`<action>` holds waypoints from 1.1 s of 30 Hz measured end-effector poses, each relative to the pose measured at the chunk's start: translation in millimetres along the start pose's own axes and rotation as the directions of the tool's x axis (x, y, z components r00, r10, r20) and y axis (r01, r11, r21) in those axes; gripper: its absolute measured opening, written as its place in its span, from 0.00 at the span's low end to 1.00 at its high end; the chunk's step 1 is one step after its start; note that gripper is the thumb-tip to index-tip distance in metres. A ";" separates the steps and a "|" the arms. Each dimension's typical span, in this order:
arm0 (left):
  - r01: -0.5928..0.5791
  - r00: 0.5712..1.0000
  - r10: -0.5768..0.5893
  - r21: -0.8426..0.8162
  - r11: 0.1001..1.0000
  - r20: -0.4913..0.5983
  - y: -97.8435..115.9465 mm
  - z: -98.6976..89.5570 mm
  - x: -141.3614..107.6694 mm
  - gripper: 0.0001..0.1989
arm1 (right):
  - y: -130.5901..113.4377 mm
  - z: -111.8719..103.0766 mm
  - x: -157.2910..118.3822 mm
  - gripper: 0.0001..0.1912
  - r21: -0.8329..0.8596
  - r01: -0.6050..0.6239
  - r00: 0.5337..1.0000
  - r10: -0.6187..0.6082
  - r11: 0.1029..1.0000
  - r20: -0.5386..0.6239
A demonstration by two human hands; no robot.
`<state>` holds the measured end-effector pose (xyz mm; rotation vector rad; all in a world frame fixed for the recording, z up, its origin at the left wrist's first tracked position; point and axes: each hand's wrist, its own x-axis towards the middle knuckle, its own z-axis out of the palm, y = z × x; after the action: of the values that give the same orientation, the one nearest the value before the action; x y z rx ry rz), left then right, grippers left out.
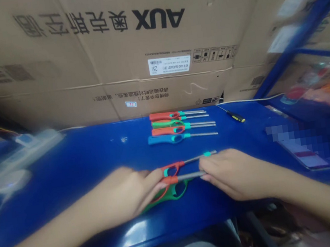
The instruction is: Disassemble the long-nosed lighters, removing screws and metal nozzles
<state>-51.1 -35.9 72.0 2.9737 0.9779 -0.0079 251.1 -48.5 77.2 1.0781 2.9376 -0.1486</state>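
Note:
My left hand [122,192] is closed around the handle of an orange-red long-necked lighter [187,176], most of which its fingers hide. At the lighter's far end, my right hand [235,175] pinches the tip of the grey metal barrel. Just behind lies another red long-necked lighter [170,167], with a teal piece [208,154] near its barrel tip, close to my right fingers. Below the held lighter shows part of a green lighter [182,190]. Further back, several lighters lie side by side, barrels to the right, with a blue lighter [161,139] nearest me.
A large cardboard box [109,66] stands behind the blue table [80,155]. A black-and-yellow screwdriver [236,117] lies at the back right, a phone [305,153] nearer on the right. To the left are a white power strip [40,148] and a white round device [14,179] with a cable.

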 end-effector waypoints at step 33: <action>0.045 0.999 -0.045 -0.012 0.999 0.003 18.5 -14.2 34.1 0.10 | -18.4 -18.8 37.8 0.16 0.001 0.030 0.999 -0.030 1.000 0.034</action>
<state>-12.7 -30.3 86.0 2.9399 1.0403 -0.0068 210.8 -36.3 96.0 1.0216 2.9243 -0.1659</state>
